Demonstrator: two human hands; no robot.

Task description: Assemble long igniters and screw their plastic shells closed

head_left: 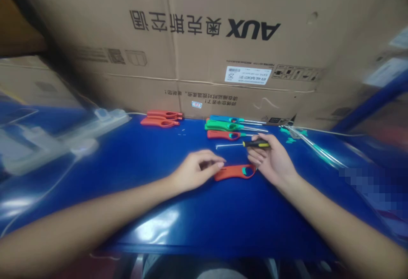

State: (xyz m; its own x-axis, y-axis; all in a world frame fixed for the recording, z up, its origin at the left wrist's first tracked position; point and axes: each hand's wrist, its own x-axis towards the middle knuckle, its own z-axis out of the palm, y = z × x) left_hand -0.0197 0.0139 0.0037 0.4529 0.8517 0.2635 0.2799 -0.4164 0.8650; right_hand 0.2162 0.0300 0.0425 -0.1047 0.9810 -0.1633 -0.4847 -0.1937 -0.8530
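My left hand [199, 169] pinches the left end of an orange long-nose lighter body [234, 172] with a green trigger, low over the blue table. My right hand [274, 160] is closed around the black and yellow handle of a screwdriver [256, 143], its thin shaft pointing left above the lighter. The lower fingers of that hand are close to the lighter's right end and hide it. Just beyond lie a red lighter [223, 135], a green lighter [223, 125] and a blue lighter [219, 119], their metal rods pointing right.
Orange handle shells [159, 122] lie at the back left. Metal tubes [320, 147] and small green parts [290, 140] are at the right. A white power strip [73, 141] with a cable occupies the left side. A large cardboard box [191, 58] walls off the back of the blue table [204, 224].
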